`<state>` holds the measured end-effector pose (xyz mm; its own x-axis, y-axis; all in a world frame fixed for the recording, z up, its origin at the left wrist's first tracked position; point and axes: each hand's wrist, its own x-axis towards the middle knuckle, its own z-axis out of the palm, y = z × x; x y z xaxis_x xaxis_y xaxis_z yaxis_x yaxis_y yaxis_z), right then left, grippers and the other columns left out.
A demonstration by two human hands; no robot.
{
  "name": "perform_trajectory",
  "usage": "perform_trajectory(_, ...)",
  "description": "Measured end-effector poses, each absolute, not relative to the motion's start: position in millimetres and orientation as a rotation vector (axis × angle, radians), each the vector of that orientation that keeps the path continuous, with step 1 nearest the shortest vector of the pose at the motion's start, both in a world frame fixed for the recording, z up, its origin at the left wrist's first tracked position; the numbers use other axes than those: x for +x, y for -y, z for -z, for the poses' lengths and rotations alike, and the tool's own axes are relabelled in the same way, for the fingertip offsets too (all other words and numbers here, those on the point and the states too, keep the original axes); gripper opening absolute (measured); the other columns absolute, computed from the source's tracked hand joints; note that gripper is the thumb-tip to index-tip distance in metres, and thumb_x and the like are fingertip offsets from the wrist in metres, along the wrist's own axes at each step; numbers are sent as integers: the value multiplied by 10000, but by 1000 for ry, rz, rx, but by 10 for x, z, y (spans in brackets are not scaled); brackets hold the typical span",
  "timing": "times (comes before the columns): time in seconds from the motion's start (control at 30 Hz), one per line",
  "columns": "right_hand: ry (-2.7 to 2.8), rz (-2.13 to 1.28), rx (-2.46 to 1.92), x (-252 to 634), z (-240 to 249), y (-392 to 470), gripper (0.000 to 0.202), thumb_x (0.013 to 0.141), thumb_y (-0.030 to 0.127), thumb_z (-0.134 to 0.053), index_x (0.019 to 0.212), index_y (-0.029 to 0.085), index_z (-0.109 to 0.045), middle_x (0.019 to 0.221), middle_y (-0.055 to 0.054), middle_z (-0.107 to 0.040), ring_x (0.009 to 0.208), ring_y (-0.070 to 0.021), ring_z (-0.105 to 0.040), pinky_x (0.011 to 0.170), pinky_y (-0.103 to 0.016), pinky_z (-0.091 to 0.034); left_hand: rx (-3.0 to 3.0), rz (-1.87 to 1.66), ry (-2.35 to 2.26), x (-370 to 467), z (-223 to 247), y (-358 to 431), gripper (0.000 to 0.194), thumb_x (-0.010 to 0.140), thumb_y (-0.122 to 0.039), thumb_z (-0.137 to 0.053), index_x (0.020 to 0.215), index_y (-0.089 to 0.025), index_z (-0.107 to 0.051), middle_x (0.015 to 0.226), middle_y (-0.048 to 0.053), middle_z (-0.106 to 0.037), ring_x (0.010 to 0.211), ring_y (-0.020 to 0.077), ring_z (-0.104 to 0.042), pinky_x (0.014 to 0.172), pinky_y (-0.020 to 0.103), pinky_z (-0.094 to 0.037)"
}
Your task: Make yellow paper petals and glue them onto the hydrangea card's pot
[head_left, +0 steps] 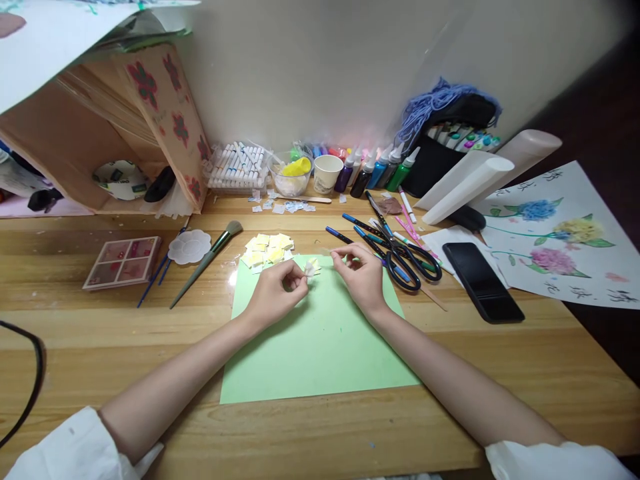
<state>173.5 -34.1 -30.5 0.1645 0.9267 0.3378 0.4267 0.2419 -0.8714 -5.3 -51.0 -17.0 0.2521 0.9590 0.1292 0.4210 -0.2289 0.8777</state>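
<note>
A green sheet of paper (320, 347) lies on the wooden table, both hands over its upper part. My left hand (281, 288) is closed, thumb and fingers pinching a small whitish piece (310, 269). To its right, my right hand (359, 275) is pinched around a thin pale strip (325, 251) that points left. Small yellow pieces (270, 250) are heaped at the sheet's top left corner, and a few lie between the hands.
Black scissors (403, 267) and pens lie right of the sheet, near a phone (483, 281). A brush (207, 263), a flower-shaped dish (190, 247) and a pink palette (123, 262) are left. Paint bottles (380, 170), a paper cup (327, 175) and markers (237, 167) line the wall.
</note>
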Motion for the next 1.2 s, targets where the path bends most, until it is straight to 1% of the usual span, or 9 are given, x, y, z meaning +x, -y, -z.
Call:
perform_trajectory(0.07,1422,-492,-1383,1801,319,255,124,790,251,-600,788,156,-679,752,-26,-580,586,-110,-479,519,-246,-399,1768,-926,-1274,-57,178,507,97,751,-194,-534,660,-160,-526,608,-21,-534,554,87,-468,527,205,-378)
perform_trajectory(0.13,1446,-456,-1389,1850,319,199,153,804,258,-588,862,159,-690,798,-40,-598,612,-119,-507,550,-258,-427,1760,-943,-1275,-63,188,503,101,759,-204,-533,669,-159,-531,614,-17,-539,556,88,-466,524,206,-374)
perform_trajectory(0.23,1562,-433,-1342,1849,287,215,213,830,247,-566,1004,187,-673,890,-62,-628,734,-153,-567,619,-281,-465,1735,-963,-1270,-70,206,495,116,780,-232,-532,697,-153,-553,614,-13,-548,550,87,-461,513,204,-364)
perform_trajectory(0.33,1739,-371,-1185,1766,238,328,182,842,228,-560,976,222,-682,897,-58,-635,849,-178,-579,713,-314,-482,1700,-973,-1257,-73,222,490,144,796,-266,-535,729,-145,-577,620,-4,-564,550,88,-467,508,203,-359)
perform_trajectory(0.43,1882,-368,-1051,1670,219,441,162,832,209,-581,943,241,-694,876,-52,-641,851,-182,-585,771,-343,-482,1691,-969,-1254,-70,227,487,152,797,-274,-543,741,-142,-595,626,1,-574,553,89,-475,514,203,-364)
perform_trajectory(0.63,1942,-392,-1037,1616,243,494,190,827,182,-579,940,269,-705,837,-39,-657,812,-180,-582,733,-349,-487,1685,-984,-1236,-63,228,487,165,793,-287,-547,790,-147,-634,611,-2,-570,537,90,-477,504,201,-371)
perform_trajectory(0.93,1932,-438,-1052,1644,243,478,169,820,188,-587,910,262,-710,823,-36,-662,800,-175,-585,731,-344,-479,1686,-996,-1229,-60,214,485,152,795,-283,-561,750,-151,-623,620,-2,-568,545,88,-478,513,202,-371)
perform_trajectory(1.1,1940,-423,-1017,1637,235,490,146,801,199,-606,904,233,-703,820,-40,-668,791,-175,-591,730,-345,-474,1661,-995,-1211,-58,221,489,132,796,-267,-568,757,-149,-612,662,10,-585,579,95,-492,539,209,-378)
perform_trajectory(1.2,1937,-427,-1014,1628,232,501,138,789,200,-618,894,238,-700,821,-37,-671,789,-176,-591,734,-346,-471,1673,-989,-1208,-63,224,490,142,805,-281,-568,761,-152,-611,654,5,-581,567,93,-481,534,209,-369)
